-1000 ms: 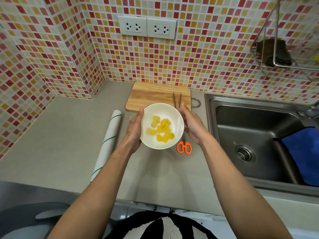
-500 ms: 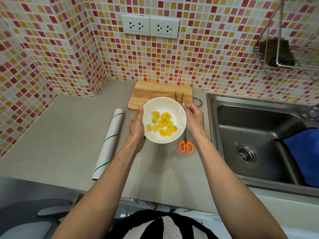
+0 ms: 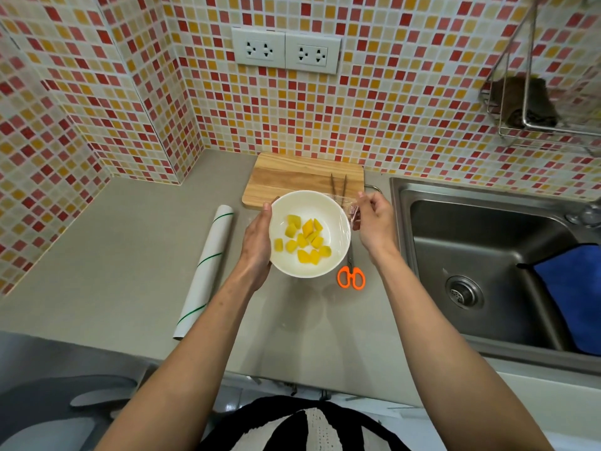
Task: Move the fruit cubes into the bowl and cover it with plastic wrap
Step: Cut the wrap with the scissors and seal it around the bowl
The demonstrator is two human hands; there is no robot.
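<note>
— Since half a second ago, what differs in the head view?

— Only the right hand (image 3: 374, 222) has shifted: earlier it lay against the right side of the round white ceramic bowl (image 3: 294, 203), and now it stands just beside that rim, drawn a little away. Its fingers pinch a bunched edge of the clear plastic wrap (image 3: 345, 229), which stretches from the rim out to the fingertips.

— And the left hand?

— The left hand (image 3: 258, 245) is where it was, curled against the bowl's left side with the thumb up at the rim, gripping it.

— Where is the fruit?

— The yellow fruit cubes (image 3: 304, 239) lie in a loose heap on the bowl's floor, under the film. The wrap shows as a glossy sheet over the right part of the opening; whether it covers the far left edge cannot be told.

— What surrounds the bowl?

— It sits over the grey countertop (image 3: 130, 255), its far rim overlapping the near edge of a rectangular wooden cutting board (image 3: 292, 174). A pair of thin brown chopsticks (image 3: 338, 185) lies on the board's right part. Small orange-handled scissors (image 3: 351, 277) rest on the counter just right of the bowl's near side. A long white roll with thin green stripes (image 3: 205, 275) lies well to the left of the left hand. At the right is a stainless steel sink (image 3: 487, 255) with a blue cloth (image 3: 572, 297) draped inside its right side.
</note>
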